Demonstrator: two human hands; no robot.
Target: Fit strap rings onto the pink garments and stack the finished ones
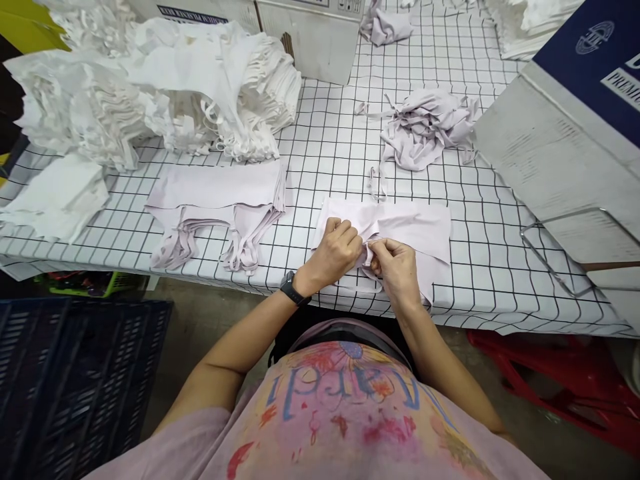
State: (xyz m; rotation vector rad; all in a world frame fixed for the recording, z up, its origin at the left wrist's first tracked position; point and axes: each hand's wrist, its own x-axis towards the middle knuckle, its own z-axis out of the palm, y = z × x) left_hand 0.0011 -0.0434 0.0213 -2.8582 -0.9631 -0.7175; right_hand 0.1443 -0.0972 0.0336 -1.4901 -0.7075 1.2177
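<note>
A pale lilac garment (pixel 420 227) with thin straps lies flat on the table before me. My left hand (pixel 341 247) is closed in a fist over its left half, gripping the cloth. Close beside it, my right hand (pixel 397 263) pinches a narrow strap (pixel 369 255) of the same garment between thumb and fingers. Just beyond the garment a loose strap loop (pixel 377 183) rests on the cloth. To the left lies a neat stack of lilac strappy garments (pixel 215 190), their straps hanging toward the table's front edge.
Tall piles of white garments (pixel 200 73) fill the back left. A crumpled lilac heap (pixel 427 127) lies behind my work. Cartons stand at the back (pixel 320 40) and right (pixel 555 153), with a wire frame (pixel 560 217) by the right one. Dark crates (pixel 75 373) and a red stool (pixel 565 380) are below.
</note>
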